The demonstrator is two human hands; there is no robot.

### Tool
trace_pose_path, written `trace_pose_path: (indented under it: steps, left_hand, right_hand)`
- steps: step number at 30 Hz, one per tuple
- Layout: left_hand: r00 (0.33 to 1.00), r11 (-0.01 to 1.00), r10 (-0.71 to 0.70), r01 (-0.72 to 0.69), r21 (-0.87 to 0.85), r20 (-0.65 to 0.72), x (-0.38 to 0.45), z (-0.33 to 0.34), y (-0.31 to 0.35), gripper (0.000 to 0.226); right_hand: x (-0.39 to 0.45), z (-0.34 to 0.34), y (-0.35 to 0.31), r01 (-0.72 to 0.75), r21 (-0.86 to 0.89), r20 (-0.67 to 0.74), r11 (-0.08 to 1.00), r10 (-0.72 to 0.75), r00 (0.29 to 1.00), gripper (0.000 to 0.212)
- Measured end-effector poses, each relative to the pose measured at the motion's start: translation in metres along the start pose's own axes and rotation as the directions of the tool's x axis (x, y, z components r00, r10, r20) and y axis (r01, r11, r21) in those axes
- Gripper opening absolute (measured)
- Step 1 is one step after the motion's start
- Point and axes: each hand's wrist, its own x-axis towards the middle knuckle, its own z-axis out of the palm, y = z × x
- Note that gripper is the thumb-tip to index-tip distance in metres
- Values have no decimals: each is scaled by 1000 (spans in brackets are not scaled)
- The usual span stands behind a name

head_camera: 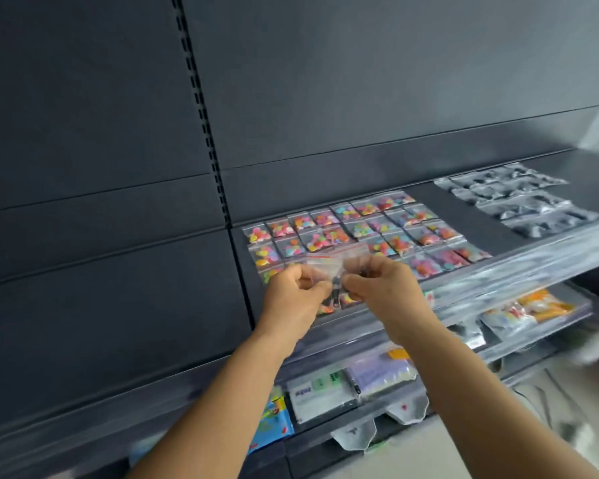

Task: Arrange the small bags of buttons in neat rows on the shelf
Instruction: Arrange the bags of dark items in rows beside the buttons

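Hands meet above the shelf: our left hand and right hand each pinch a side of one clear bag, probably to flatten it before it joins the rows of bags; blur hides its contents.

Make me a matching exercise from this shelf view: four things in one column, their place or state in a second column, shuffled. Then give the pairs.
Things:
1. colourful button bags
2. dark-filled clear bags
3. red-striped clear bag
4. orange packet

Places or states:
A. on the shelf below, at the right
B. held between both hands
C. laid in rows on the left part of the top shelf
D. grouped at the right end of the top shelf

Pairs: 1-C, 2-D, 3-B, 4-A

The left hand and right hand both pinch the bag.
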Motion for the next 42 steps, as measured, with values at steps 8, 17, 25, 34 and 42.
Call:
trace_pose_path:
  steps: [8, 17, 25, 34, 42]
  left_hand:
    - [980, 997, 76, -78, 6, 184, 7, 129, 34, 19]
    - [924, 983, 173, -185, 5, 341, 64, 260, 60, 9]
    - [865, 966, 241, -255, -29, 440, 145, 367, 92, 12]
    - [815, 921, 341, -390, 8, 468, 217, 445, 116, 6]
    - [860, 920, 308, -379, 104, 407, 254, 495, 129, 11]
  right_hand:
    - [11, -127, 19, 5, 85, -159, 996, 8, 987, 18]
    - [63, -243, 45, -18, 85, -361, 996, 48, 931, 10]
    - [149, -335, 45, -35, 77, -465, 996, 67, 883, 8]
    - [225, -403, 42, -20, 92, -516, 996, 65, 854, 11]
    - [288, -450, 51, -63, 11, -441, 998, 62, 895, 16]
